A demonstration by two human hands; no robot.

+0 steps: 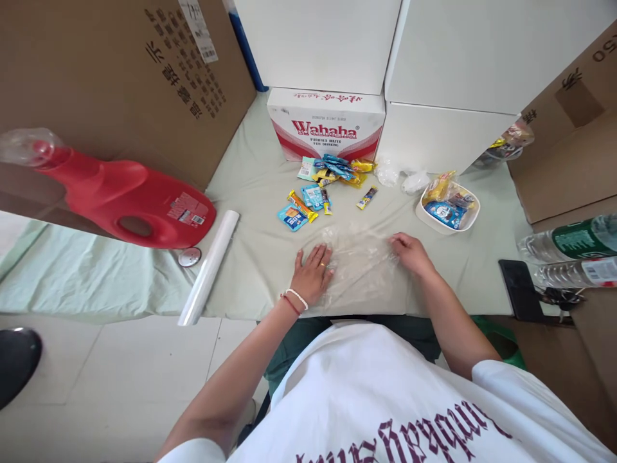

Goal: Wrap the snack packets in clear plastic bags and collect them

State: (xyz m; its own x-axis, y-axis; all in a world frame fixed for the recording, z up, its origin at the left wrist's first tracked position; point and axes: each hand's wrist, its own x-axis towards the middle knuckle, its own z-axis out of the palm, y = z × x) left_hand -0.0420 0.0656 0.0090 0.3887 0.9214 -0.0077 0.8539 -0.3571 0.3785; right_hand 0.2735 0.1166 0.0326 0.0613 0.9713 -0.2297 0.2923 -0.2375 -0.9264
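Note:
A thin, clear sheet of plastic film (361,273) lies wrinkled on the table in front of me. My left hand (312,273) rests flat on its left edge, fingers stretched out. At the opposite side, my right hand (409,253) has its fingers pinched together on the film's upper right edge. Beyond the film lie several small wrapped snacks, among them a blue packet (293,217), an orange-yellow bar (303,206) and a small stick packet (367,197). A white bowl (472,222) with more wrapped snacks stands past my right hand.
A roll of film (209,267) lies at the left near a red detergent bottle (139,202). A Wahaha carton (332,128) stands at the back, with crumpled clear plastic (387,172) beside it. Plastic bottles (573,241) and a black phone (520,289) lie at the right.

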